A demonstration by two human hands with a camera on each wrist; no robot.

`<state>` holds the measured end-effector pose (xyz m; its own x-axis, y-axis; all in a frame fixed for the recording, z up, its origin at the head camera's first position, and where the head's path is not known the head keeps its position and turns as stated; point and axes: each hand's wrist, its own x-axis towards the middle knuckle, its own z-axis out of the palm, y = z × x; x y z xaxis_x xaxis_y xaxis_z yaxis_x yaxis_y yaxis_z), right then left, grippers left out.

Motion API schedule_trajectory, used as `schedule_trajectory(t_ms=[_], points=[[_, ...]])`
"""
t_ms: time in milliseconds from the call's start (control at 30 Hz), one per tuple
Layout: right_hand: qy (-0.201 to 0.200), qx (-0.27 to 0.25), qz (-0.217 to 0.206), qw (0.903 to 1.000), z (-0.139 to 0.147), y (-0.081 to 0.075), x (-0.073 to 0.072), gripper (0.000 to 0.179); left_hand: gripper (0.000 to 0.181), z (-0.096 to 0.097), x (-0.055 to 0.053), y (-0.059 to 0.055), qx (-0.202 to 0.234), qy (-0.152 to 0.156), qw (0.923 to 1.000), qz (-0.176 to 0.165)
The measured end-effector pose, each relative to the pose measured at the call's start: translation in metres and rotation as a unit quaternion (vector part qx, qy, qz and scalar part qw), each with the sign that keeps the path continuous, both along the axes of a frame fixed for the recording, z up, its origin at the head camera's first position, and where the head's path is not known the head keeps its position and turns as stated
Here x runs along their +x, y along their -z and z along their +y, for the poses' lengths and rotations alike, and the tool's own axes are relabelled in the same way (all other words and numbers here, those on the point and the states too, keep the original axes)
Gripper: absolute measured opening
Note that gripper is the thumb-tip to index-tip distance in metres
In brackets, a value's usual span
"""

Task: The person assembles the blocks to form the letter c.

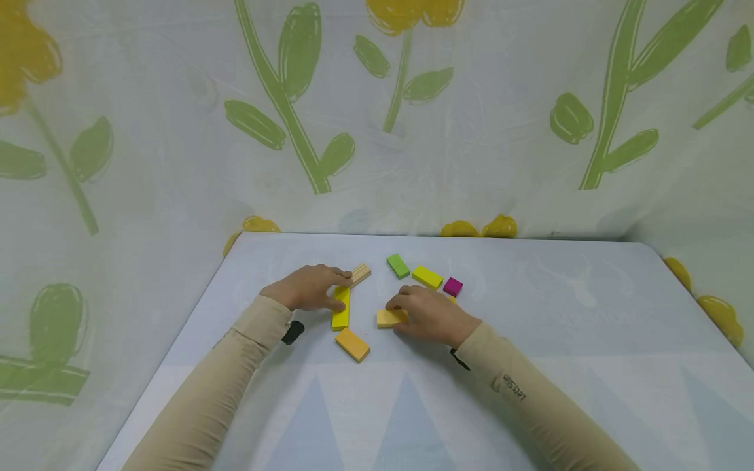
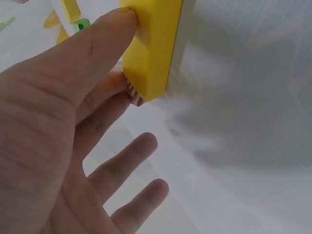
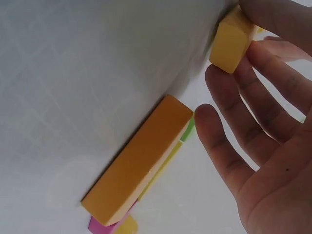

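My left hand [image 1: 309,288] is at a long yellow block [image 1: 341,314], its thumb on the block's side. The index and middle fingers reach round the block's far end, against a striped pale wooden block [image 1: 361,275]; the other two fingers stand apart in the left wrist view. My right hand [image 1: 432,315] pinches a pale orange block [image 1: 387,319] between thumb and fingers, close over the table. An orange block [image 3: 139,161] lies beside the right fingertips in the right wrist view, mostly hidden by that hand in the head view.
Another orange block [image 1: 353,345] lies slanted on the near side of the long yellow block. Farther back are a green block [image 1: 398,266], a shorter yellow block [image 1: 427,277] and a magenta block [image 1: 453,286]. A flower-printed cloth [image 1: 471,144] hangs behind the white table [image 1: 530,294].
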<state>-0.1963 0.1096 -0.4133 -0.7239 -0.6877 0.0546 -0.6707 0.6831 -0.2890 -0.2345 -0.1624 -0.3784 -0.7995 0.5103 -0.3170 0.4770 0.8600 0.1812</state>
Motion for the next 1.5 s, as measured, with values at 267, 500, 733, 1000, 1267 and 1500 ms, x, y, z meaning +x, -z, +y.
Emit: schedule_trajectory(t_ms=[267, 500, 733, 1000, 1267, 1500], points=[[0.012, -0.048, -0.001, 0.9988, 0.004, -0.006, 0.002, 0.037, 0.062, 0.001, 0.001, -0.003, 0.001, 0.001, 1.0000, -0.002], [0.005, -0.108, 0.022, 0.9939, 0.008, -0.015, 0.011, 0.037, 0.063, 0.001, 0.002, -0.002, 0.000, -0.003, 1.0000, -0.003], [-0.016, -0.152, 0.082, 0.9848, 0.012, -0.027, 0.020, 0.037, 0.063, 0.001, 0.002, -0.003, 0.005, -0.003, 1.0000, -0.007], [-0.037, -0.192, 0.139, 0.9708, 0.014, -0.028, 0.031, 0.041, 0.063, 0.001, 0.001, -0.003, 0.006, -0.003, 0.9999, -0.010], [-0.042, -0.203, 0.135, 0.9690, 0.016, -0.023, 0.039, 0.043, 0.064, -0.001, 0.002, -0.001, 0.011, -0.005, 0.9999, -0.011], [-0.052, -0.173, 0.136, 0.9740, 0.018, -0.014, 0.043, 0.040, 0.064, -0.005, 0.003, 0.000, 0.019, 0.003, 0.9998, -0.005]])
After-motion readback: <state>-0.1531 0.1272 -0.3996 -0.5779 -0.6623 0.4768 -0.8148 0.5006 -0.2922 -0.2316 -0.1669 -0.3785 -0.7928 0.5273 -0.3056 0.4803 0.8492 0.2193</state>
